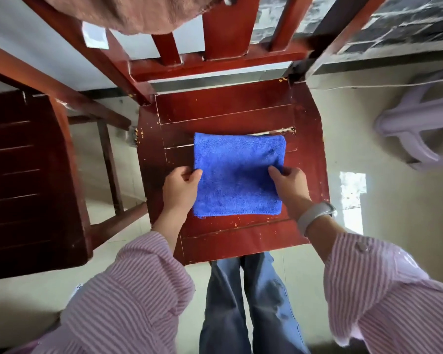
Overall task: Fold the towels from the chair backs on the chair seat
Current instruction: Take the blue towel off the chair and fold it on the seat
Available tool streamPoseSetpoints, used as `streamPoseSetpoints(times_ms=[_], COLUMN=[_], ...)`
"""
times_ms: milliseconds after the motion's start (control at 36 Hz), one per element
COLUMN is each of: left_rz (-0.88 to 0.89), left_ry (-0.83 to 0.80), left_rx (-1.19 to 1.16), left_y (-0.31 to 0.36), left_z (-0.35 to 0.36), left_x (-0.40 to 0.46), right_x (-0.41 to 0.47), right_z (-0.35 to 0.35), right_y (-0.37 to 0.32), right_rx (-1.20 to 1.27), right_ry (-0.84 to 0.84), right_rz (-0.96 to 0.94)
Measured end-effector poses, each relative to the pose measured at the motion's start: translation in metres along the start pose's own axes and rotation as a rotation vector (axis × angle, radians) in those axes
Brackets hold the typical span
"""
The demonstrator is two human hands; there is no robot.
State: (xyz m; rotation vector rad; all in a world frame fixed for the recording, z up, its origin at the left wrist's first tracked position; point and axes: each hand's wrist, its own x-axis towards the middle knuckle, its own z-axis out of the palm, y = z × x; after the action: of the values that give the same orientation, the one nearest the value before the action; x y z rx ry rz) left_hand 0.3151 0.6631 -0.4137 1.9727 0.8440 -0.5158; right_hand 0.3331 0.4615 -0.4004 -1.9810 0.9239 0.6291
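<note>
**Now: blue towel pinched at both side edges**

Currently folded blue terry towel [237,175] lying flat, centred on red-brown wooden chair seat [304,118]. Left hand [180,186] pinching left edge; right hand [289,185] pinching right edge. Brown fuzzy towel [128,14] draped on chair back, not yet folded.

Risks:
- Uneven lift by either hand: layers shifting, corners misaligned.
- Loose pinch: upper layer separating.
- Chipped seat surface: possible snagging of pile.

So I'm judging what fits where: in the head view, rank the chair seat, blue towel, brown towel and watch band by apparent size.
1. chair seat
2. blue towel
3. brown towel, though cut off by the frame, so unsure
4. watch band
</note>
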Motion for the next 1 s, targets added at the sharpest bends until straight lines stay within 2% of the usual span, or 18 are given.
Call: streamPoseSetpoints(times_ms=[167,250,361,528,778,1000], left_rz=[-0.146,-0.156,-0.008,0.218,0.373,0.539], left_ry=[-0.215,-0.245,-0.188,-0.138,-0.196,-0.301], left_rx=[-0.192,-0.270,-0.258,-0.029,0.145,0.225], left_y=[0.015,0.021,0.030,0.051,0.106,0.184], left_z=[-0.002,-0.003,-0.005,-0.009,0.005,0.083], left_x=[0.001,-0.007,-0.035,-0.088,-0.197,-0.295], right_x=[0.001,-0.005,-0.021,-0.070,-0.159,-0.195], right_z=[-0.005,-0.012,-0.029,-0.072,-0.169,-0.296], right_y=[-0.002,0.002,0.009,0.012,0.039,0.089], right_rx=[0.088,0.112,0.181,0.287,0.466,0.518], right_ry=[-0.057,-0.048,-0.037,0.011,0.098,0.310], right_rz=[-0.003,-0.069,-0.124,-0.191,-0.064,-0.082])
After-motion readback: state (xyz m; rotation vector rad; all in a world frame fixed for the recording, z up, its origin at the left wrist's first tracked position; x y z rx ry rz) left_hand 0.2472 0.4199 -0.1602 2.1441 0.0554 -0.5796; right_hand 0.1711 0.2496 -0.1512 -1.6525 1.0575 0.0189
